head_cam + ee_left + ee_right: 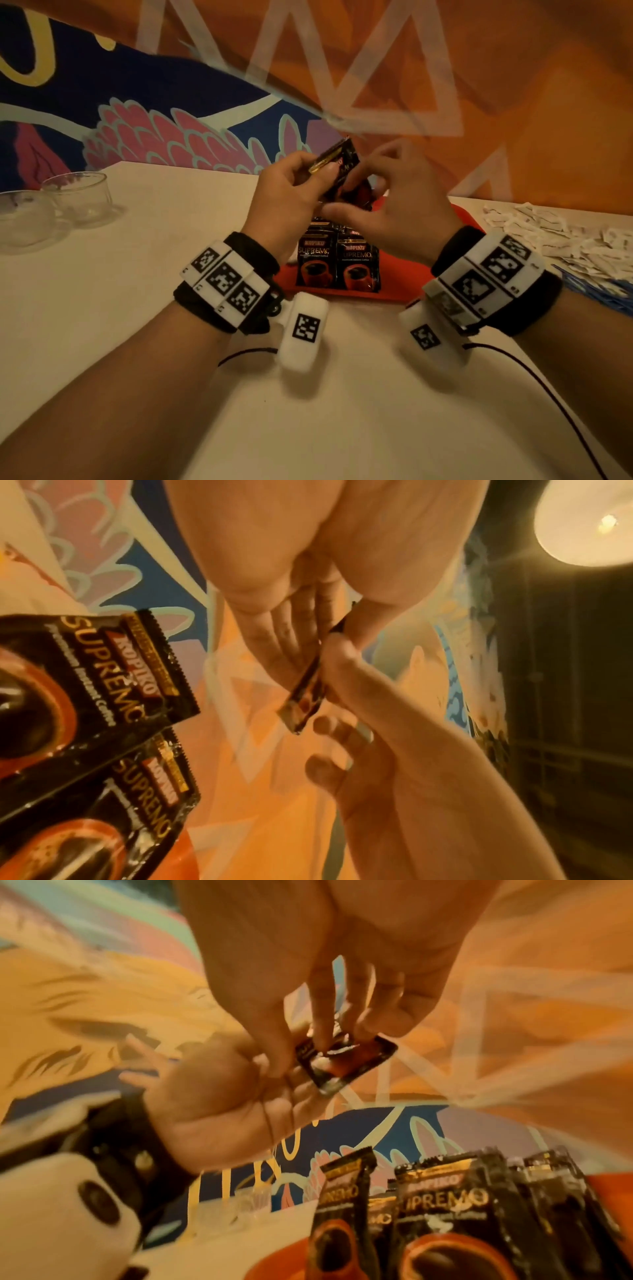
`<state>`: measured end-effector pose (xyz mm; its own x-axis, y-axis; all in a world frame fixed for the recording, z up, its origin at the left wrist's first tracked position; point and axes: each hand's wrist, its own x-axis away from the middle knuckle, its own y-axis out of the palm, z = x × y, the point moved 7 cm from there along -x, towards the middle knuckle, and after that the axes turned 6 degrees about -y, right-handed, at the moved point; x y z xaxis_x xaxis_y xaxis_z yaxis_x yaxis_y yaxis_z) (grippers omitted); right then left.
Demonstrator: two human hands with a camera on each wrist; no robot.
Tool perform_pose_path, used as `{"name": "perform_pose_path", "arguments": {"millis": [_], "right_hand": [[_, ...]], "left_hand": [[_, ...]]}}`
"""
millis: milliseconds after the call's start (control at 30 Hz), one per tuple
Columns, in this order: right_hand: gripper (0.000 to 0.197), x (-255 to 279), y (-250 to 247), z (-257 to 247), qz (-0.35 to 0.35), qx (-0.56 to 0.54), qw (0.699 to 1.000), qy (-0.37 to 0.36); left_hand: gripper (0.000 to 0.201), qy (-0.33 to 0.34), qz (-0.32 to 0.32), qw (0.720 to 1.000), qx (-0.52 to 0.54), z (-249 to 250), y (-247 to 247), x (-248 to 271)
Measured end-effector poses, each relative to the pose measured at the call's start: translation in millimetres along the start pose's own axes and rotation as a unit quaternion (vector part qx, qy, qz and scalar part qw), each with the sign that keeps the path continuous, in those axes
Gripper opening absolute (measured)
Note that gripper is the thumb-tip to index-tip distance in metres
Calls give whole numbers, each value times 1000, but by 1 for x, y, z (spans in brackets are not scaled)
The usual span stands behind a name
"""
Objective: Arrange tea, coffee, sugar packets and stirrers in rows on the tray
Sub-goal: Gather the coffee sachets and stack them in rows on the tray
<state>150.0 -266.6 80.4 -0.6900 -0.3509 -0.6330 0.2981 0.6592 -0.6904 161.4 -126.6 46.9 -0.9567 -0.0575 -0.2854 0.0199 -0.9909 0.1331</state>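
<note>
Both hands meet above the far end of the red tray (397, 274), sharing one black coffee sachet (337, 164). The left hand (287, 198) pinches the sachet's upper edge between thumb and curled fingers; in the left wrist view the sachet (304, 693) shows edge-on between them. The right hand (387, 205) pinches its lower part with thumb and forefinger, the other fingers spread loosely; the right wrist view shows the sachet (346, 1064) tilted, with the fingertips (322, 1039) on its face. The sachet is held in the air, tilted, its top toward 1 o'clock.

On the tray, below the hands at 6 o'clock, more coffee sachets (337, 263) lie overlapped in two side-by-side columns, print facing up. The tray rests on a pale table (154, 212).

At 9 o'clock, well apart from the tray, two clear glass cups (75, 195) stand side by side. At 3 o'clock a loose heap of white packets (555, 233) lies on the table, with a blue striped thing (603, 294) just beside it at its near edge; what it is I cannot tell.
</note>
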Motion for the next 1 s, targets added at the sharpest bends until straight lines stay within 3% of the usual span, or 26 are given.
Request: {"name": "perform_pose_path", "arguments": {"millis": [167,267,367,533,667,733,1000], "right_hand": [[31,3,-1,28,-4,-86,990,113],[20,5,5,33,-34,-91,990,107],[19,10,13,30,-80,-98,987,103],[9,23,22,33,-100,-60,985,128],[9,31,33,43,-166,-55,971,163],[6,37,40,47,-206,-43,962,173],[17,45,57,51,-256,-10,944,207]], "left_hand": [[9,-35,-20,997,65,-4,-3,-2],[16,-49,-28,997,45,-7,-3,-3],[8,-41,-18,999,3,-7,-4,-3],[5,22,30,989,-143,2,-6,-2],[29,25,82,973,-215,1,-20,-8],[30,19,99,965,-242,0,-26,-11],[22,-35,93,968,-230,-11,-32,-16]]}}
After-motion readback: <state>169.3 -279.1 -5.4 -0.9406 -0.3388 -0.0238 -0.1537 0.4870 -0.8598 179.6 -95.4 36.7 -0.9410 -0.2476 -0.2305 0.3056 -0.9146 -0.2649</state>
